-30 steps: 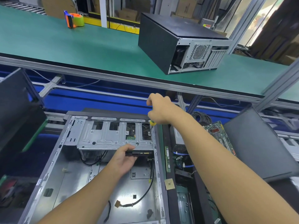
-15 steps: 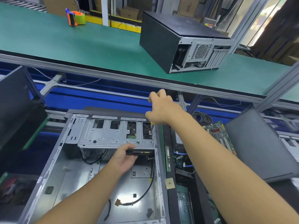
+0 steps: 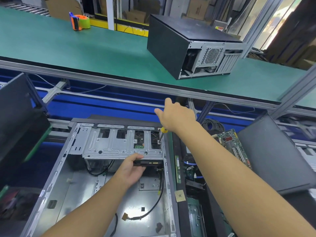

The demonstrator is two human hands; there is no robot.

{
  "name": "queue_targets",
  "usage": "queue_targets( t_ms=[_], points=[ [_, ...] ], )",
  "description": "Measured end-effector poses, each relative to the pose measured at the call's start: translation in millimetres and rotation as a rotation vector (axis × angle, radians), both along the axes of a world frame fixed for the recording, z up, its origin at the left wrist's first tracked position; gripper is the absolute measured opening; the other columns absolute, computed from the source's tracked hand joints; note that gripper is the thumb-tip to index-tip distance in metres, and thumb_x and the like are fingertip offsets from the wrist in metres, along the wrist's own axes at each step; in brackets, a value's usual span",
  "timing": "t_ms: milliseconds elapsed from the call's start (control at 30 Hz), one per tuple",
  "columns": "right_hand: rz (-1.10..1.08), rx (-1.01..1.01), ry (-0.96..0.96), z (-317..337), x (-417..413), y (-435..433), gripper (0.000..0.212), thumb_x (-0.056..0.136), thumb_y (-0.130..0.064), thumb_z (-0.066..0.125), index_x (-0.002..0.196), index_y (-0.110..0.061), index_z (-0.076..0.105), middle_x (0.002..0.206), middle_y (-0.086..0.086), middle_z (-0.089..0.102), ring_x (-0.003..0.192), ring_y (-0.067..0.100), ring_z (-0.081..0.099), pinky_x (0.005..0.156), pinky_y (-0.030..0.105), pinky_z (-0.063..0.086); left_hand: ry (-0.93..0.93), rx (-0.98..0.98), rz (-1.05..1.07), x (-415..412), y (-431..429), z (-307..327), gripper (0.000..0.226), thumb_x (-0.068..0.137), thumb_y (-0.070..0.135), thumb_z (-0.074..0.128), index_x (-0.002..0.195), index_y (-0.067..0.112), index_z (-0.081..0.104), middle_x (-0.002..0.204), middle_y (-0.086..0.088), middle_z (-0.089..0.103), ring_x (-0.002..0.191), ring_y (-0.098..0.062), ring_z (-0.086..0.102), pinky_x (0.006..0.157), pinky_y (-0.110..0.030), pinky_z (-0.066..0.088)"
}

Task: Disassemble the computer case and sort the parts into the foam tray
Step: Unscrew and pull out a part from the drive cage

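My right hand (image 3: 177,115) hides most of the screwdriver (image 3: 161,134). The drive cage (image 3: 111,144) and my left hand (image 3: 131,170) cover much of the black drive (image 3: 152,163). The case (image 3: 56,177) runs off the bottom.

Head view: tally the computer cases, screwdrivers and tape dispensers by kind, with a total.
Computer cases: 2, an open grey metal case and a closed black case on the green belt
Yellow-handled screwdrivers: 1
Orange-and-green tape dispensers: 1
Total: 4

Computer case (image 3: 102,185) lying on side, open face up. Drive cage (image 3: 119,144) spanning its 12 o'clock end. Black drive (image 3: 150,163) poking out under cage's 6 o'clock edge, left hand (image 3: 131,170) gripping it. Right hand (image 3: 177,115) holding yellow-handled screwdriver (image 3: 162,132) tip-down at cage's 3 o'clock corner.
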State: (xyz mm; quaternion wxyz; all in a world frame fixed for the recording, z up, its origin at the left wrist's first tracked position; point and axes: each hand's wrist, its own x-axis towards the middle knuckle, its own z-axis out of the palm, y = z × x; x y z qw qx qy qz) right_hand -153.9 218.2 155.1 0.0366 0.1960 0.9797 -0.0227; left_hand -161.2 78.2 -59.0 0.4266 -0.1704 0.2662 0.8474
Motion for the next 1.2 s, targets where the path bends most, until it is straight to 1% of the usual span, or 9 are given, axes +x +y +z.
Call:
queue_targets(
  t_ms=[67,233,433,567,633,833,900,1067,1200],
  points=[
    [0.051,-0.05,0.055,-3,0,3,0.029,0.107,-0.03,0.038,0.127,-0.01,0.039,0.113,0.013,0.053,0.074,0.03,0.051,0.066,0.038,0.038,0.003,-0.002,0.004,0,0,0,0.029,0.074,-0.005,0.055,0.102,0.001,0.053,0.106,-0.022,0.059,0.095,-0.032,0.062,0.098,-0.038,0.049],
    [0.127,-0.327,-0.107,9,0,7,0.032,0.089,-0.008,0.051,0.117,-0.023,0.045,0.123,0.003,0.036,0.107,0.027,0.038,0.079,0.042,0.045,0.013,0.011,0.0,1,-1,-1,0.03,0.074,-0.005,0.056,0.104,-0.001,0.054,0.105,-0.022,0.063,0.095,-0.033,0.065,0.093,-0.037,0.051],
    [0.033,-0.096,-0.002,2,1,4,0.039,0.106,-0.046,0.037,0.124,-0.012,0.04,0.116,0.01,0.05,0.092,0.034,0.054,0.075,0.042,0.043,0.015,-0.018,0.007,1,-1,-1,0.033,0.072,-0.005,0.058,0.105,-0.003,0.056,0.104,-0.024,0.067,0.094,-0.034,0.067,0.091,-0.037,0.051],
    [0.095,-0.187,0.013,1,1,6,0.015,0.103,-0.016,0.043,0.117,-0.013,0.044,0.115,0.009,0.047,0.095,0.033,0.051,0.094,0.053,0.046,0.02,-0.023,0.017,1,0,0,0.035,0.071,-0.006,0.058,0.106,-0.004,0.056,0.103,-0.023,0.068,0.094,-0.033,0.067,0.09,-0.037,0.052],
    [0.107,-0.272,-0.097,8,1,7,0.027,0.092,-0.007,0.048,0.114,-0.022,0.043,0.117,0.003,0.038,0.106,0.029,0.041,0.1,0.056,0.042,0.017,-0.021,0.026,1,0,0,0.034,0.071,-0.006,0.058,0.105,-0.004,0.057,0.101,-0.023,0.068,0.092,-0.033,0.068,0.09,-0.037,0.052],
    [0.061,-0.051,-0.069,6,1,5,0.041,0.102,-0.05,0.042,0.125,-0.015,0.039,0.12,0.005,0.048,0.096,0.031,0.051,0.071,0.041,0.044,0.016,-0.031,0.023,2,0,2,0.031,0.071,-0.006,0.057,0.102,-0.005,0.058,0.099,-0.023,0.07,0.085,-0.033,0.072,0.085,-0.036,0.053],
    [0.067,0.022,-0.011,2,1,5,0.029,0.106,-0.039,0.037,0.121,-0.013,0.039,0.115,0.009,0.055,0.084,0.032,0.055,0.061,0.037,0.037,0.02,-0.032,0.025,2,0,3,0.029,0.071,-0.006,0.057,0.1,-0.005,0.059,0.096,-0.022,0.071,0.084,-0.032,0.073,0.084,-0.036,0.055],
    [0.151,-0.252,-0.162,11,-1,8,0.036,0.089,-0.012,0.054,0.12,-0.027,0.043,0.121,0.001,0.034,0.111,0.026,0.035,0.095,0.053,0.044,0.023,-0.023,0.029,3,-1,4,0.03,0.071,-0.006,0.057,0.101,-0.005,0.059,0.098,-0.023,0.07,0.086,-0.032,0.072,0.084,-0.036,0.054],
    [0.156,-0.073,-0.138,9,-3,7,0.036,0.1,-0.042,0.047,0.127,-0.02,0.041,0.119,0.004,0.045,0.105,0.029,0.047,0.076,0.042,0.043,0.025,-0.033,0.028,4,0,5,0.027,0.071,-0.006,0.056,0.098,-0.005,0.059,0.095,-0.022,0.07,0.083,-0.032,0.072,0.086,-0.036,0.052]
  ],
)
